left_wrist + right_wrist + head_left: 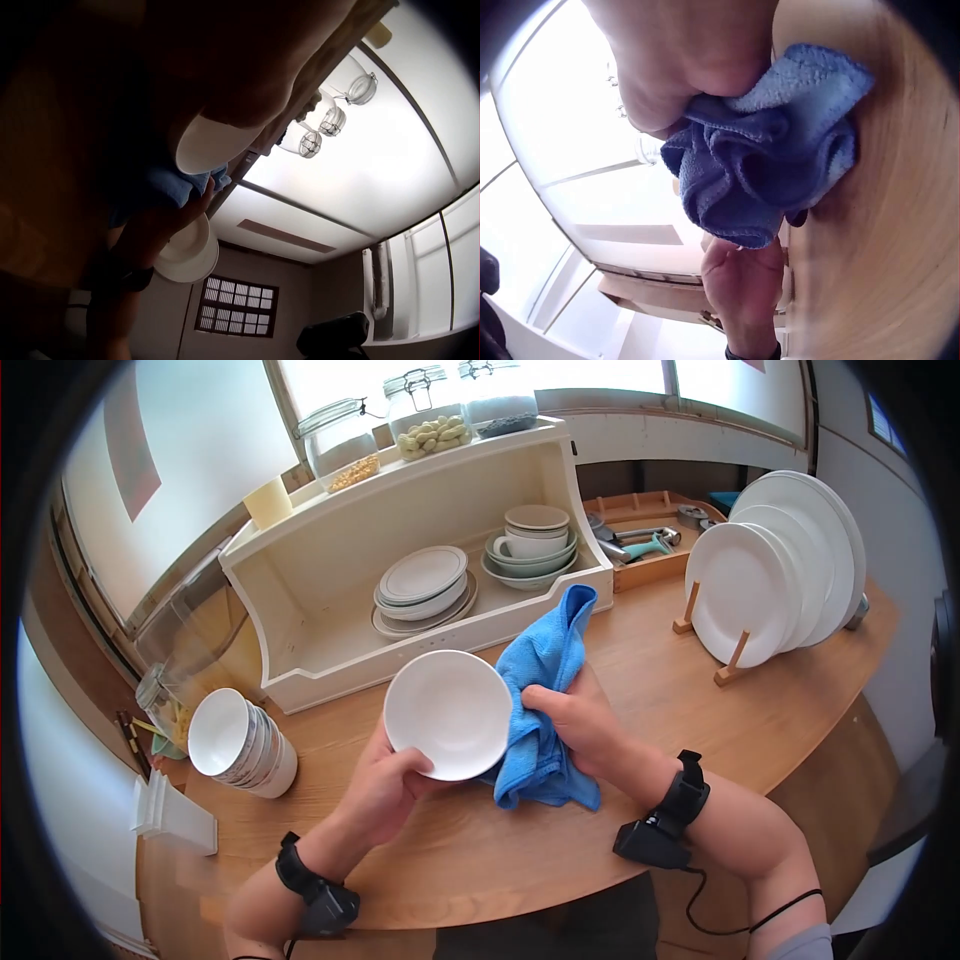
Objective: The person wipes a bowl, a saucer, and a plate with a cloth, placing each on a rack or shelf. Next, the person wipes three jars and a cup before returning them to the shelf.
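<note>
My left hand [385, 785] grips a white bowl [448, 712] by its near left side, thumb over the rim and the inside tilted toward me. In my right hand [580, 725] is a bunched blue cloth [545, 690], pinched under the thumb, right at the bowl's right edge. The right wrist view shows the cloth [757, 157] hanging in folds below the right hand, with the left hand [744, 277] beyond it. Dark in the left wrist view, the bowl [214, 142] overlaps part of the cloth [176, 184].
A cream shelf [330, 685] behind holds stacked plates [425, 575] and bowls with a cup [532, 545]; glass jars [430, 425] stand on top. Stacked bowls [240, 740] sit at left on the wooden table [480, 870]. White plates [745, 595] stand in a rack at right, near a utensil tray [650, 570].
</note>
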`<state>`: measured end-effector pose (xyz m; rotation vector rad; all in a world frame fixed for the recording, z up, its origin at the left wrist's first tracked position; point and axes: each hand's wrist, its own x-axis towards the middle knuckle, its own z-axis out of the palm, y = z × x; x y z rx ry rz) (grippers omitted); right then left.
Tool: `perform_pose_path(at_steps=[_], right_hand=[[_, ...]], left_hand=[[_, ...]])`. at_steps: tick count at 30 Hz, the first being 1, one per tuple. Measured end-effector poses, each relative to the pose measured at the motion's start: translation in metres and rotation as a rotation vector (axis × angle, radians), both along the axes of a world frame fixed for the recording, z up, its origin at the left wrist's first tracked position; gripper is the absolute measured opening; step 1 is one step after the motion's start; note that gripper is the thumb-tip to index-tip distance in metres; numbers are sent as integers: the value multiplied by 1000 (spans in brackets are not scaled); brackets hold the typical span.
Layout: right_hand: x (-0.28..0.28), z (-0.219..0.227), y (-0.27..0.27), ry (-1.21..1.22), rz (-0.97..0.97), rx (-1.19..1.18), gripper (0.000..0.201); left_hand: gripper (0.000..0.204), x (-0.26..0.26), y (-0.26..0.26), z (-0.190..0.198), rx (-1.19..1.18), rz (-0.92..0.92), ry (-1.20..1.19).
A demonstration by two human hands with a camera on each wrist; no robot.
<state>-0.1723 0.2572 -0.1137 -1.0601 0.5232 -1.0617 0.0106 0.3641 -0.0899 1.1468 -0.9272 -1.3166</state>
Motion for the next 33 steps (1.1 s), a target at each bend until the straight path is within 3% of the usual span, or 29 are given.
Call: perform_pose_path(at_steps=[5,8,11,14,17,18,24,26,28,29,33], right_hand=[[6,0,-3,110,-78,-48,22],[5,3,-4,203,-121,-119,22],[-4,22,2,74,-281,-242,24],[-6,32,16,-20,-282,-285,27],[1,19,28,250,-189,-757,28],[2,22,34,467,-116,-830,27],[21,6,36,596,-234,-1043,28],[22,7,39,598,-122,-946,29],[19,7,34,606,137,-1156,31],[18,9,33,641,237,-1138,32],[13,18,35,789,275,-1212,28]], left_hand=[[73,10,-1,-25,-39,-156,276],[75,19,0,-27,-80,-140,293],[83,28,-1,-36,-184,-111,236],[89,31,0,-44,-282,-4,124],[94,15,6,-40,-326,41,-5],[94,9,10,-38,-326,39,-2],[96,-15,21,-56,-350,-125,-65],[96,-14,20,-63,-449,-149,-199],[96,-14,25,-52,-453,-75,-319],[95,-9,22,-52,-569,-20,-552],[92,-4,15,-48,-553,-85,-463]])
